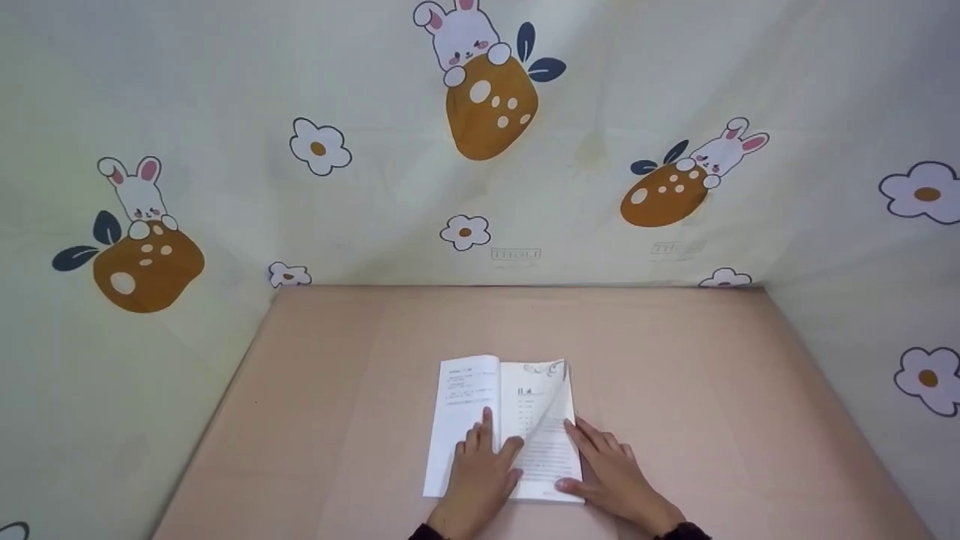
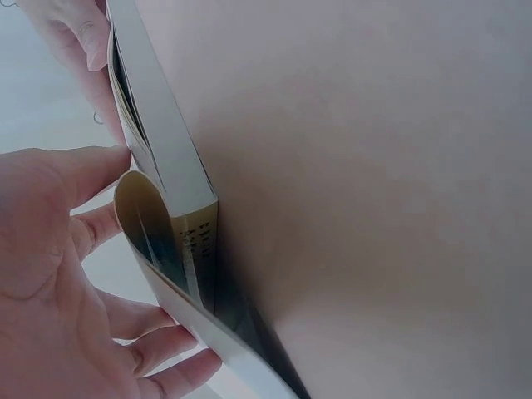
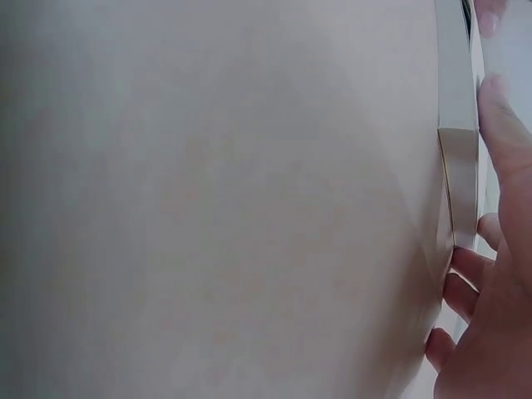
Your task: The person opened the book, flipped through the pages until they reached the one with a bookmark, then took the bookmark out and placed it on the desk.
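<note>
Book (image 1: 501,427) lies open on the tan surface (image 1: 675,360), close to the person. The left hand (image 1: 480,469) rests flat on the left page with its fingers spread. The right hand (image 1: 611,472) lies flat on the right side, and one page (image 1: 551,409) curls up by its fingers. Only a few early pages look turned. Most of them are still on the right.

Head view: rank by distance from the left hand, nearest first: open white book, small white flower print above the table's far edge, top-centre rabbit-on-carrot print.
1. Open white book, under the left hand.
2. Small white flower print, on the backdrop just beyond the table's far edge.
3. Rabbit-on-carrot print, at the backdrop's top centre.
</note>
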A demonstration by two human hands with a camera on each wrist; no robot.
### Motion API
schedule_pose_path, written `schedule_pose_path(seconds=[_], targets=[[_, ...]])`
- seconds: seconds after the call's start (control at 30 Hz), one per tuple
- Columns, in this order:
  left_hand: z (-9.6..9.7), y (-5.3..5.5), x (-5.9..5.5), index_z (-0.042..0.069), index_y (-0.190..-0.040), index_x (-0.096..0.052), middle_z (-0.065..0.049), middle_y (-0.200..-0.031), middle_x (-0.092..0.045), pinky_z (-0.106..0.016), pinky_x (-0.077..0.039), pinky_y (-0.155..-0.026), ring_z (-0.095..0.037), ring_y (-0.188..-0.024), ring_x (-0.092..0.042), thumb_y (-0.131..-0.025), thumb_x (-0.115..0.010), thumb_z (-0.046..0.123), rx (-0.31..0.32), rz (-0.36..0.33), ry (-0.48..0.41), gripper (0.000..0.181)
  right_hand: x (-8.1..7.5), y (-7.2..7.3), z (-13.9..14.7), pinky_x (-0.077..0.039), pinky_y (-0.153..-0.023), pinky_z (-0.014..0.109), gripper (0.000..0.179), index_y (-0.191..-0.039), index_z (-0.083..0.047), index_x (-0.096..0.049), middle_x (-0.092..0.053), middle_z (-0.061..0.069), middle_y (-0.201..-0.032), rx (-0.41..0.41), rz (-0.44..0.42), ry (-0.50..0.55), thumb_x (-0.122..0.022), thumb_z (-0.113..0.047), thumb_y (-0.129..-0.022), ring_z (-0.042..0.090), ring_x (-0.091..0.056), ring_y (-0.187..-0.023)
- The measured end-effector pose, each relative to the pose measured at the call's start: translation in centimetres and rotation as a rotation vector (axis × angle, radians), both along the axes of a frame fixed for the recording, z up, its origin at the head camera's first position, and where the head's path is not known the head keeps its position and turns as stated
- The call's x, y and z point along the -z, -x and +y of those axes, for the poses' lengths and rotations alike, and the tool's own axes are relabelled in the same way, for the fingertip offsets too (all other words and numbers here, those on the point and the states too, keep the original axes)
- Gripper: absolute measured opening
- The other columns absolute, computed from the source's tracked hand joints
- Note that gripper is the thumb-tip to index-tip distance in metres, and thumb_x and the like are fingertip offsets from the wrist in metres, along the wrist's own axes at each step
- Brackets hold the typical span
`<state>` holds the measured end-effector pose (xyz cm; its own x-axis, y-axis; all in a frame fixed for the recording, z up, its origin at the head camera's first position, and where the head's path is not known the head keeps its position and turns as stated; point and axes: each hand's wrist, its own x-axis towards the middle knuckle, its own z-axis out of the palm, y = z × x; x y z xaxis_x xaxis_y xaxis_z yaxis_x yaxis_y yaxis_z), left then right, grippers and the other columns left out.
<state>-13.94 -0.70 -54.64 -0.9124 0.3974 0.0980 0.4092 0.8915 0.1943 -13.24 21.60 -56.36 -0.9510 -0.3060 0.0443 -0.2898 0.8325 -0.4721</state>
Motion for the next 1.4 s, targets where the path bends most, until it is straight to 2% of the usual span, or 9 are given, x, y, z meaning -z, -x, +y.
schedule_pose_path(seconds=[0.3,0.5,0.6,0.8,0.9,1.03,1.27,1.4], targets=[[0.0,0.3,-0.9,0.006,-0.115,-0.052,-0.025,-0.143,-0.036,-0.047,-0.047,-0.087,-0.038,-0.12,-0.046,-0.082,-0.068,0.026,-0.069,-0.132,-0.103,0.042,-0.2,-0.1,0.3,-0.033,-0.081,0.039,0.087,-0.143,-0.009,-0.035,-0.035,0.018,-0.146,-0.034,-0.006,0.01,-0.062,-0.059,-0.077,0.032,-0.043,-0.12],[-0.7,0.2,-1.3,-0.007,-0.122,-0.049,-0.025,-0.142,-0.037,-0.044,-0.047,-0.091,-0.034,-0.116,-0.048,-0.089,-0.06,0.02,-0.101,-0.186,-0.255,0.044,-0.1,-0.1,0.2,-0.034,-0.082,0.043,0.087,-0.143,-0.009,-0.035,-0.036,0.018,-0.145,-0.035,0.011,0.016,-0.062,-0.059,-0.077,0.032,-0.043,-0.119],[-1.1,0.0,-1.3,-0.01,-0.127,-0.045,-0.023,-0.142,-0.038,-0.043,-0.047,-0.091,-0.032,-0.114,-0.049,-0.091,-0.057,0.021,-0.135,-0.224,-0.32,0.049,-0.1,-0.2,0.1,-0.034,-0.082,0.042,0.087,-0.143,-0.009,-0.035,-0.035,0.018,-0.146,-0.037,0.007,0.011,-0.062,-0.058,-0.077,0.031,-0.043,-0.119],[-1.9,-0.6,-1.1,-0.008,-0.136,-0.037,-0.023,-0.133,-0.045,-0.047,-0.046,-0.09,-0.033,-0.113,-0.051,-0.09,-0.058,0.022,-0.301,-0.273,-0.468,0.059,-0.2,-0.1,0.0,-0.032,-0.081,0.041,0.087,-0.144,-0.01,-0.034,-0.034,0.018,-0.147,-0.038,-0.019,0.028,-0.062,-0.059,-0.078,0.031,-0.041,-0.121],[-2.3,-0.7,-1.0,-0.006,-0.134,-0.04,-0.022,-0.126,-0.051,-0.048,-0.046,-0.09,-0.035,-0.114,-0.052,-0.088,-0.06,0.023,-0.391,-0.297,-0.513,0.058,-0.3,-0.1,0.1,-0.032,-0.082,0.041,0.088,-0.144,-0.01,-0.034,-0.034,0.017,-0.147,-0.03,-0.027,0.027,-0.061,-0.061,-0.077,0.031,-0.041,-0.122],[-3.1,-0.5,-0.7,-0.005,-0.127,-0.05,-0.018,-0.123,-0.054,-0.045,-0.048,-0.088,-0.032,-0.11,-0.054,-0.087,-0.062,0.022,-0.441,-0.257,-0.462,0.05,-0.2,0.0,0.1,-0.032,-0.083,0.04,0.089,-0.144,-0.01,-0.034,-0.033,0.018,-0.147,-0.028,-0.039,0.035,-0.061,-0.061,-0.077,0.032,-0.04,-0.122],[-4.8,-0.1,-0.4,-0.011,-0.115,-0.058,-0.018,-0.118,-0.056,-0.043,-0.049,-0.084,-0.032,-0.104,-0.055,-0.087,-0.062,0.022,-0.414,-0.162,-0.293,0.043,0.0,0.0,0.3,-0.032,-0.081,0.038,0.089,-0.143,-0.011,-0.035,-0.036,0.017,-0.146,-0.015,-0.014,0.017,-0.062,-0.062,-0.076,0.03,-0.042,-0.12],[-5.0,0.1,-0.4,-0.013,-0.109,-0.059,-0.019,-0.111,-0.058,-0.04,-0.048,-0.076,-0.03,-0.095,-0.055,-0.083,-0.065,0.02,-0.415,-0.095,-0.235,0.043,0.0,0.0,0.2,-0.031,-0.082,0.038,0.089,-0.144,-0.011,-0.035,-0.035,0.016,-0.147,-0.016,-0.017,0.026,-0.062,-0.062,-0.076,0.03,-0.041,-0.121]])
